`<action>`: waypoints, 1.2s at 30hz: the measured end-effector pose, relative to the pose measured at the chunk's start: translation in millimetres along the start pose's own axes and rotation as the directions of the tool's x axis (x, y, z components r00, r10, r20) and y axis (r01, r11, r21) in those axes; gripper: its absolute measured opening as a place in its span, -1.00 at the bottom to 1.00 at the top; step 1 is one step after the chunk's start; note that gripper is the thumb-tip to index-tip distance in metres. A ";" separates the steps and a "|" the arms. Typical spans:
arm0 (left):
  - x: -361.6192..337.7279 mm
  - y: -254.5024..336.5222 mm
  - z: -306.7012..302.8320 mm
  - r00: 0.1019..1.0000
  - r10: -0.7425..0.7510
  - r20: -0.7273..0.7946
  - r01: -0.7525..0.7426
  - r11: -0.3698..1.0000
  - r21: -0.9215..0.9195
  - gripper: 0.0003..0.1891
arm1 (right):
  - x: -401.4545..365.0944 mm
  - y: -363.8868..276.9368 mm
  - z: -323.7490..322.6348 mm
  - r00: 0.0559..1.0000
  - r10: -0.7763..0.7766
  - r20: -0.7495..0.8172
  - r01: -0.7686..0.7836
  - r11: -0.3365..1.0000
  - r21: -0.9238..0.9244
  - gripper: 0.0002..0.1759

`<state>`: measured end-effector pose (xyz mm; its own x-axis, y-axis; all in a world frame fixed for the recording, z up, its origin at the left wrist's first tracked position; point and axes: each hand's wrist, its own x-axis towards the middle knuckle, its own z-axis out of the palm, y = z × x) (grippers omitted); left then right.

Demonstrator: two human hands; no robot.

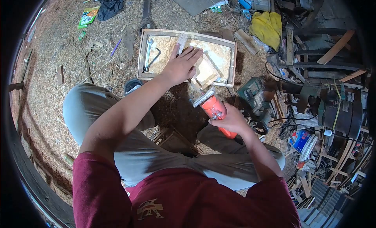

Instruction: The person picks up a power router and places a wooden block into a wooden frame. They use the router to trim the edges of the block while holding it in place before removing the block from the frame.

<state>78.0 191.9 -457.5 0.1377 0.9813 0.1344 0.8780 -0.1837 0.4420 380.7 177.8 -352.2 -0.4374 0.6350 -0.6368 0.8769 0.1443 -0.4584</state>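
My left hand [183,66] lies flat with its fingers stretched out, over wood pieces in a shallow wooden frame-sided tray [234,63]. Under its fingertips is the edge of a wooden strip [182,40]. A small pale wood piece [207,73] sits beside that hand, its corner reaching the tray's near rim. My right hand [231,120] is wrapped round an orange-red trim router [214,107], whose flat metal base faces the tray and stands apart from the wood. The router's bit cannot be made out clearly.
A wrench [148,55] and a hex key [155,60] lie at the tray's left side among sawdust. A handsaw [147,14] lies beyond. Right of the tray are a green machine [252,92], a yellow cloth [267,29], cables and wood scraps.
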 end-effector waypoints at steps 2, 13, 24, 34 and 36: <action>0.2 0.9 -1.6 1.000 -0.005 0.008 0.005 1.000 -0.001 -0.24 | 0.1 0.3 0.3 1.000 -0.003 -0.001 0.003 1.000 -0.007 -0.18; -0.6 1.3 -1.6 1.000 0.003 0.003 -0.003 1.000 0.003 -0.25 | -1.3 -2.7 -0.8 1.000 -0.014 -0.005 0.014 1.000 0.016 -0.18; -0.7 -0.5 0.0 1.000 0.018 -0.018 -0.018 1.000 -0.010 -0.24 | -0.5 3.7 2.5 1.000 -0.023 0.005 0.022 0.999 0.041 -0.19; -0.3 0.7 -1.8 1.000 0.005 -0.009 -0.005 1.000 -0.016 -0.25 | -0.8 3.7 3.1 0.998 -0.047 -0.041 0.048 0.998 0.032 -0.22; -0.4 0.6 -2.1 1.000 0.005 -0.007 -0.006 1.000 -0.017 -0.25 | -0.9 2.1 1.7 0.998 -0.047 -0.036 0.048 0.998 0.033 -0.22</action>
<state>77.5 191.3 -455.5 0.1391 0.9799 0.1433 0.8695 -0.1901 0.4559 382.6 176.2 -353.7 -0.4704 0.6544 -0.5921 0.8479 0.1491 -0.5088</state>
